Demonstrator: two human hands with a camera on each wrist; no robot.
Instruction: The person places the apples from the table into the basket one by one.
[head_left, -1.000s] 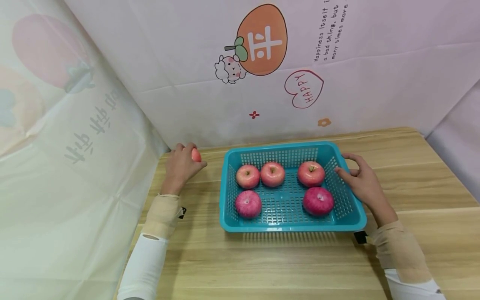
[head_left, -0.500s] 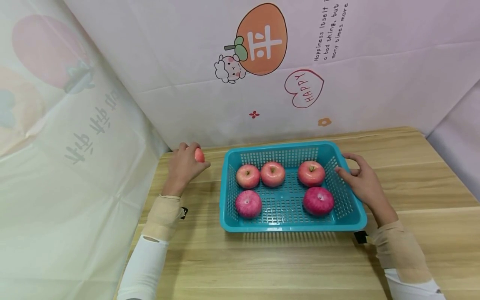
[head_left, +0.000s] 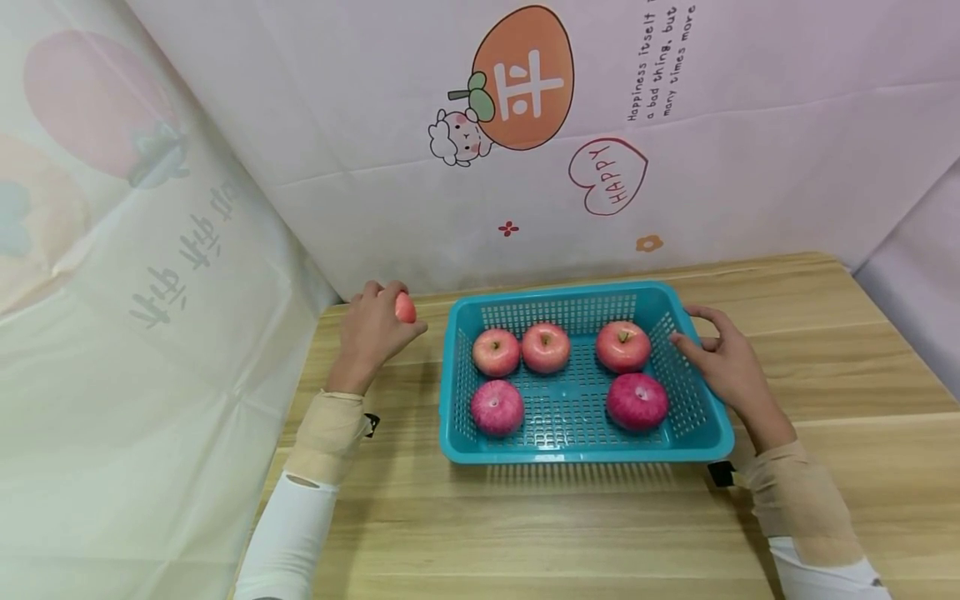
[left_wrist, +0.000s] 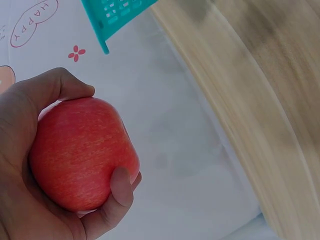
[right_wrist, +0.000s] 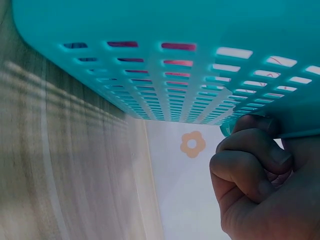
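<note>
My left hand holds a red apple to the left of a blue plastic basket. In the left wrist view, thumb and fingers curl round this apple, apart from the basket's corner. My right hand grips the basket's right rim, its thumb on the inner side; fingers curl under the rim in the right wrist view. Inside the basket, pinkish apples lie along the back, a pink one at front left and a dark red one at front right.
The basket stands on a wooden table. A white printed cloth hangs right behind the table's back edge, and another cloth closes off the left side.
My left hand has shifted slightly to the right with the apple, nearer to the basket. The right hand, the basket and the apples inside it have stayed put.
</note>
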